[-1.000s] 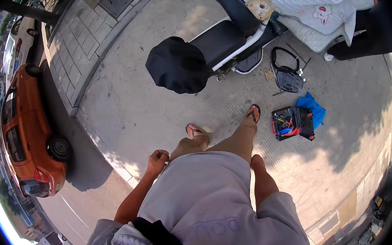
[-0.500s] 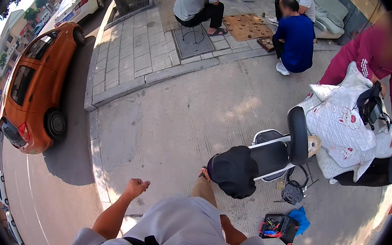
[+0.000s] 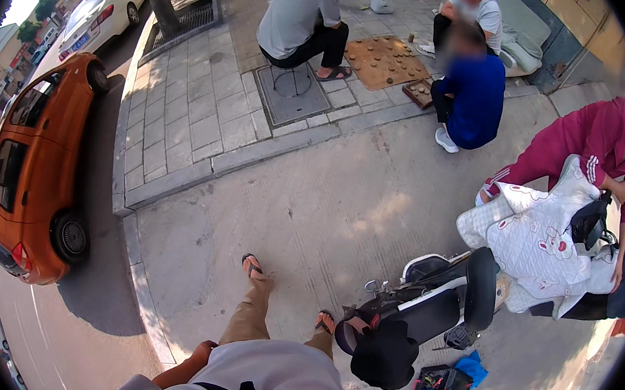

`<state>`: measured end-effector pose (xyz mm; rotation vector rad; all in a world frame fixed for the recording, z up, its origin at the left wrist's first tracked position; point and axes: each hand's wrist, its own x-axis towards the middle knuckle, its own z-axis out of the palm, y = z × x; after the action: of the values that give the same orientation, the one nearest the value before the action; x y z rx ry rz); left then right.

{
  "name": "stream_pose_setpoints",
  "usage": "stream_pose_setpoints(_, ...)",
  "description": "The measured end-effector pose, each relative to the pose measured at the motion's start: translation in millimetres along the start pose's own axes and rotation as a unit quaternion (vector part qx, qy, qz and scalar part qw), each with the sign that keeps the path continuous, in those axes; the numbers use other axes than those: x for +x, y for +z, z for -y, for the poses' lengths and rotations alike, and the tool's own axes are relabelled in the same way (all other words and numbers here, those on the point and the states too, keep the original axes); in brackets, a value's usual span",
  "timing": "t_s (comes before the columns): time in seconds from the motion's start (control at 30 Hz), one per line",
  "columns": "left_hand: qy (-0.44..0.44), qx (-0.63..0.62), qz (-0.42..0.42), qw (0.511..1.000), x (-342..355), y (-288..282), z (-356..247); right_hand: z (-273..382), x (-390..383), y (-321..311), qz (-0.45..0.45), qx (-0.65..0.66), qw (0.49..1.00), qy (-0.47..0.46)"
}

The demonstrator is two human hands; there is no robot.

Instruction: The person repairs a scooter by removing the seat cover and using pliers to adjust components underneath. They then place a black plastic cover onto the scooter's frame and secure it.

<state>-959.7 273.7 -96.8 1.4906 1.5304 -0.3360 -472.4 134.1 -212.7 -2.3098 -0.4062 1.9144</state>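
My left hand (image 3: 204, 350) hangs low at my left side, its fingers curled in with nothing seen in them. My right hand is out of the picture. Ahead on my right stands an electric scooter (image 3: 427, 314) with a black seat and white trim; a black cover (image 3: 385, 354) hangs at its near end. Neither hand touches it. Beside the scooter on the ground sits an open black toolbox (image 3: 444, 385) holding red and blue tools, with a blue cloth (image 3: 472, 368) against it.
At right, a person in magenta (image 3: 589, 139) leans over a vehicle draped with a white quilted cover (image 3: 530, 242). Several people sit around a board game (image 3: 387, 61) on the raised paving. A kerb (image 3: 210, 164) edges it. An orange car (image 3: 36, 176) stands at left.
My left hand has dropped back toward my side, and my right forearm has left the picture. Both my sandalled feet now show, apart. The scooter and toolbox appear lower in view.
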Motion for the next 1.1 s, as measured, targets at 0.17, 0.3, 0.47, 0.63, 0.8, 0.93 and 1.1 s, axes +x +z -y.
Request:
stream_pose_setpoints(0.17,-0.126,-0.106,-0.025,0.986,107,-99,-33,118,21,-10,-0.053,0.012,0.997,0.052)
stream_pose_setpoints(0.3,-0.133,-0.132,-0.047,0.981,139,-253,-94,232,26,-20,-0.085,0.039,0.993,0.067)
stream_pose_setpoints(0.47,-0.197,-0.199,-0.033,0.959,290,-377,-85,386,45,-43,-0.106,0.061,0.992,0.035)
stream_pose_setpoints(0.63,-0.116,-0.203,-0.071,0.97,437,-518,-161,542,99,-50,-0.072,0.011,0.996,0.054)
stream_pose_setpoints(0.8,-0.071,-0.253,-0.118,0.958,526,-660,-247,696,185,-68,0.032,-0.176,0.98,0.088)
stream_pose_setpoints(0.93,-0.254,-0.358,-0.083,0.895,532,-731,-253,927,245,-136,-0.107,-0.212,0.966,-0.101)
stream_pose_setpoints(1.1,-0.15,-0.164,-0.079,0.972,552,-774,-227,1252,222,-194,-0.084,0.047,0.965,-0.243)
